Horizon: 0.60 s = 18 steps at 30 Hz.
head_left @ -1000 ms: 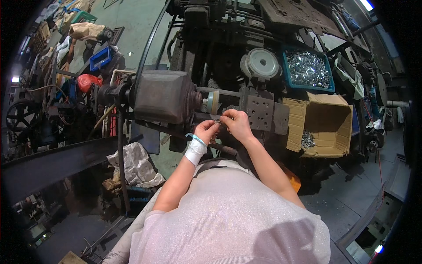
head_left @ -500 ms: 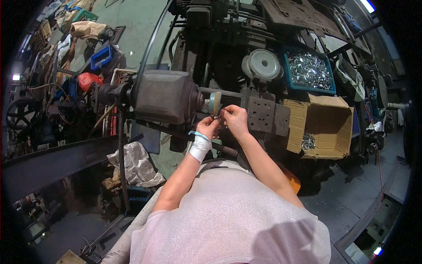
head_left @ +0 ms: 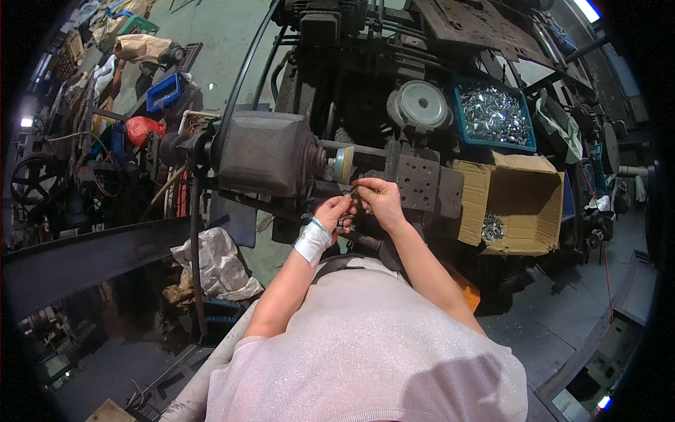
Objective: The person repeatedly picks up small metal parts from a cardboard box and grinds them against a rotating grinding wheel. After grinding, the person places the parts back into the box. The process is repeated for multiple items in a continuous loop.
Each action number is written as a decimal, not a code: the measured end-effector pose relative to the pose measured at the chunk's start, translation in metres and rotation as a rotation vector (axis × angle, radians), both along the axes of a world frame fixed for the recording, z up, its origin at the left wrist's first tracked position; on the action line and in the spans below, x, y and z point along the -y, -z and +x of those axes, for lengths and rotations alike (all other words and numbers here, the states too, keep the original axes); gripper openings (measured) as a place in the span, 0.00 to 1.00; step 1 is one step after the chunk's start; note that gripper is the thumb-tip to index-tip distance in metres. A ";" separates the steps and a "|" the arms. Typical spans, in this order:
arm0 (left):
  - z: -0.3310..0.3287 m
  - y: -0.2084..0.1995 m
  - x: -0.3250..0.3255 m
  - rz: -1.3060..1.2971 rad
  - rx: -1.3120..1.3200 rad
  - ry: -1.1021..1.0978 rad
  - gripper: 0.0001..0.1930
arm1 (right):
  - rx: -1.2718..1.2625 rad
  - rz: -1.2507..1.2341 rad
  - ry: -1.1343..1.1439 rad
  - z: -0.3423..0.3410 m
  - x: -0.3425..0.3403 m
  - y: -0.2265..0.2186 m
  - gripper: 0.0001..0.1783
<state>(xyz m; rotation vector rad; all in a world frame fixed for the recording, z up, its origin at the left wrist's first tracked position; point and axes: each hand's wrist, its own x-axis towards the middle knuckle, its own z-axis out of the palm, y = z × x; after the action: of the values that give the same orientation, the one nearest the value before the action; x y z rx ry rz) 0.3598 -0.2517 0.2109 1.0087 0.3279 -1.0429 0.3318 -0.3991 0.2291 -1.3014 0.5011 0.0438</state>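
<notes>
Just in front of a round, pale-rimmed wheel (head_left: 344,164) on a machine spindle, my two hands are close together. My right hand (head_left: 382,203) pinches a small metal piece (head_left: 354,189) between thumb and fingertips, its shape too small to make out. My left hand (head_left: 330,212), with a white wrap (head_left: 312,243) at its wrist, is curled with the thumb tip by that piece. Small shiny metal bits show among its lower fingers. Both hands are a little apart from the wheel.
A dark motor housing (head_left: 261,154) stands left of the wheel, a drilled metal block (head_left: 418,183) right of it. Beyond are a round grey disc (head_left: 422,103) and a teal crate (head_left: 532,145) of shiny metal parts. A cardboard box (head_left: 538,242) holds a few parts.
Both hands have drawn slightly back from the wheel toward me, the small metal piece with them. The left hand has turned, showing metal bits among its fingers.
</notes>
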 end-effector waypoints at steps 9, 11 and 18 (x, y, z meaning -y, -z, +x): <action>0.002 0.012 0.007 0.211 0.215 0.025 0.09 | -0.085 -0.101 0.140 0.005 -0.009 0.014 0.06; 0.005 0.013 0.008 0.243 0.255 0.017 0.09 | -0.037 -0.157 0.117 0.008 -0.006 0.019 0.05; 0.009 0.011 0.013 0.235 0.245 -0.045 0.08 | -0.042 -0.295 0.116 0.021 -0.007 0.015 0.05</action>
<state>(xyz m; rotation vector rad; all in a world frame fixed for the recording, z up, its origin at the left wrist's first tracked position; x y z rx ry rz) 0.3691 -0.2644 0.2001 1.3203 0.2747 -0.8417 0.3527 -0.3925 0.2143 -1.5593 0.6347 -0.1032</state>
